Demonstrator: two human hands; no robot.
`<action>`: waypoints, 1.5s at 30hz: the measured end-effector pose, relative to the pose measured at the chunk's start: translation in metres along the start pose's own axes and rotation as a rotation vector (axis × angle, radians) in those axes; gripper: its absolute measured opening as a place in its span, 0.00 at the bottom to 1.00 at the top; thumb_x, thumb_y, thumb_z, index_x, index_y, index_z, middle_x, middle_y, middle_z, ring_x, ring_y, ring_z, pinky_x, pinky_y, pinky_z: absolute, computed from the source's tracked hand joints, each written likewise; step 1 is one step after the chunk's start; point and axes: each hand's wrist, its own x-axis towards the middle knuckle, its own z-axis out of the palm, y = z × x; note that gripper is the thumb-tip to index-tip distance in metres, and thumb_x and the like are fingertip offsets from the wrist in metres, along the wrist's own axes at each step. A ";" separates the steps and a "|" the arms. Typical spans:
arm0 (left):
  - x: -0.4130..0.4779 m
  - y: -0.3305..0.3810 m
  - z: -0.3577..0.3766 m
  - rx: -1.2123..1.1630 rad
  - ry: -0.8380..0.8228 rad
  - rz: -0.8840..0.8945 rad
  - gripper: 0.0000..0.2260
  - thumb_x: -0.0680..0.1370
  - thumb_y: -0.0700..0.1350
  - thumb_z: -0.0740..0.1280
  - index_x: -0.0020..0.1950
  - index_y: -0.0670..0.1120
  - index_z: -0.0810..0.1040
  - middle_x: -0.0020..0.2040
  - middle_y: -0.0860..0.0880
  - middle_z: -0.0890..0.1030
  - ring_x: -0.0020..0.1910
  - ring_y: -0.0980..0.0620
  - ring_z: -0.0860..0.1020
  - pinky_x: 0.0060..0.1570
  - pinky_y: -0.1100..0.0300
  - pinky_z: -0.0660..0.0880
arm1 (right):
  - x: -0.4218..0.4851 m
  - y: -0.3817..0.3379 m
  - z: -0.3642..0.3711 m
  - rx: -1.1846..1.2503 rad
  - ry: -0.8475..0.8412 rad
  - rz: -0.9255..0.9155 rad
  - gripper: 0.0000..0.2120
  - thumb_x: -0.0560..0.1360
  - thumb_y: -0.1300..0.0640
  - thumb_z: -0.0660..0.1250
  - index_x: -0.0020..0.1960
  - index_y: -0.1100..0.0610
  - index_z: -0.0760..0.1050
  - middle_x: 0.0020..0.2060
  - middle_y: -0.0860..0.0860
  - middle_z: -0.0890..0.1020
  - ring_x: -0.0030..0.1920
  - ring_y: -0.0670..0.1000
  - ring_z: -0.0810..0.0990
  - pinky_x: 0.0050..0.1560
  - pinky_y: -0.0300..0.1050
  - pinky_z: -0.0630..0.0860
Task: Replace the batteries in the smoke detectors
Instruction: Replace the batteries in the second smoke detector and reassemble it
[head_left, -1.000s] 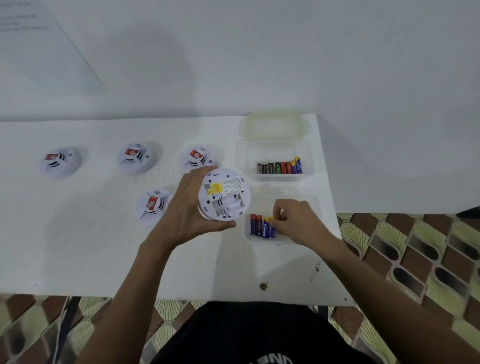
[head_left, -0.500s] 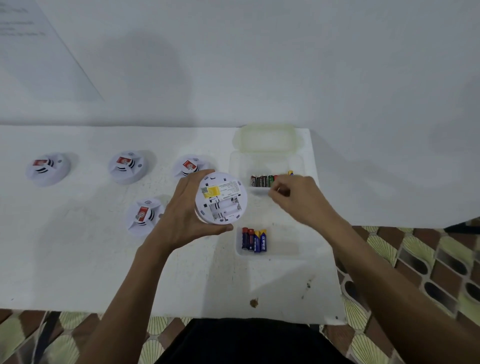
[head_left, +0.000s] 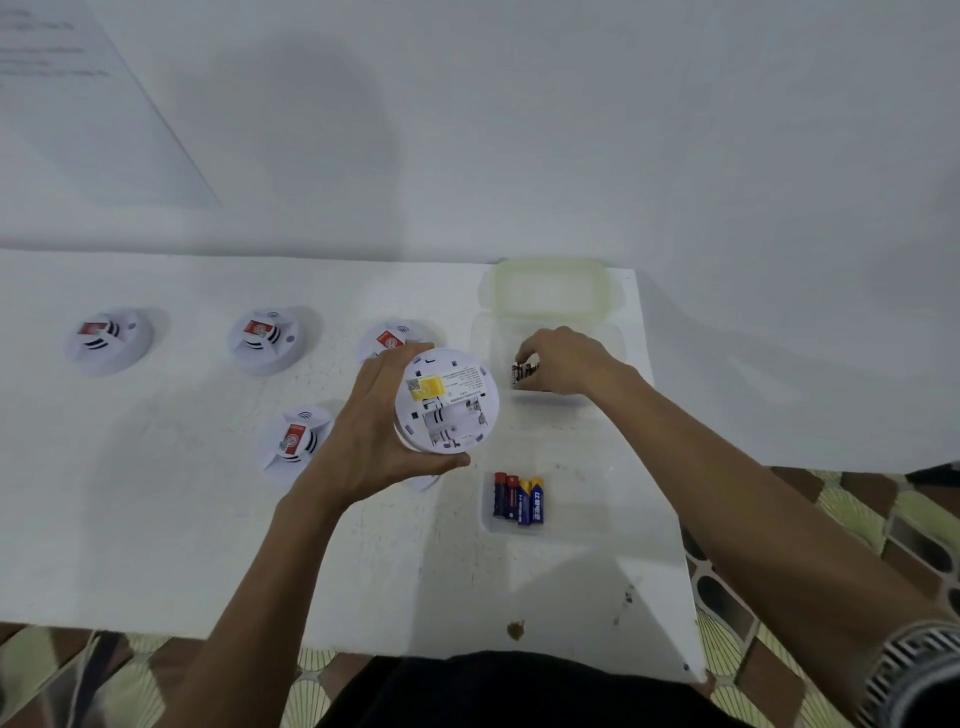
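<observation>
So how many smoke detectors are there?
5 smoke detectors: three in a back row, one nearer, one gripped by the left hand. The third is partly behind that hand.

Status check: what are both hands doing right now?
Left hand grips upturned smoke detector, battery bay looks empty. Right hand fingers pinching batteries in far container. Nothing in the way.
</observation>
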 end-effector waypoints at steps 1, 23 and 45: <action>0.000 -0.001 0.000 -0.004 -0.004 -0.007 0.44 0.62 0.68 0.71 0.71 0.52 0.61 0.66 0.54 0.68 0.65 0.56 0.66 0.66 0.56 0.62 | 0.000 0.000 0.000 0.009 0.005 -0.016 0.17 0.73 0.47 0.71 0.61 0.49 0.77 0.55 0.49 0.79 0.49 0.52 0.76 0.45 0.43 0.70; 0.011 0.003 0.003 -0.103 -0.032 -0.014 0.39 0.62 0.74 0.67 0.69 0.69 0.55 0.66 0.64 0.65 0.65 0.60 0.67 0.64 0.66 0.62 | -0.105 -0.042 -0.017 0.789 0.444 -0.490 0.06 0.75 0.62 0.71 0.51 0.54 0.78 0.45 0.46 0.84 0.44 0.48 0.81 0.42 0.38 0.79; 0.005 0.010 -0.002 -0.328 -0.134 -0.089 0.28 0.64 0.76 0.60 0.61 0.82 0.53 0.61 0.83 0.58 0.62 0.78 0.61 0.64 0.73 0.56 | -0.087 -0.042 -0.033 -0.019 0.329 -0.921 0.14 0.81 0.52 0.59 0.62 0.46 0.80 0.59 0.55 0.75 0.58 0.54 0.70 0.56 0.44 0.73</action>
